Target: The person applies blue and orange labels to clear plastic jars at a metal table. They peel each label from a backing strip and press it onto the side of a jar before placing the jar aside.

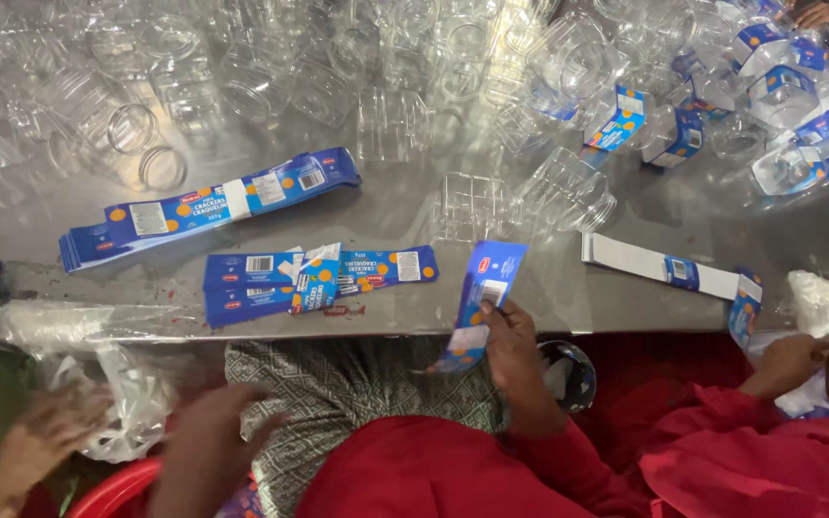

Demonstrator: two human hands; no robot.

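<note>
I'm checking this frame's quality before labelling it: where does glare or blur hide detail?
Head view: glare washes over the metal table among the clear jars, so their edges merge; the left hand is motion-blurred and open; the right hand pinching the blue label is sharp; the corners look bent by the wide lens.

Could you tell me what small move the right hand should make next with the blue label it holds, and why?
Probably carry the blue label forward to the clear jar lying just beyond it. The right hand already pinches the label, that jar is still bare, and the left hand is low and empty.
</note>
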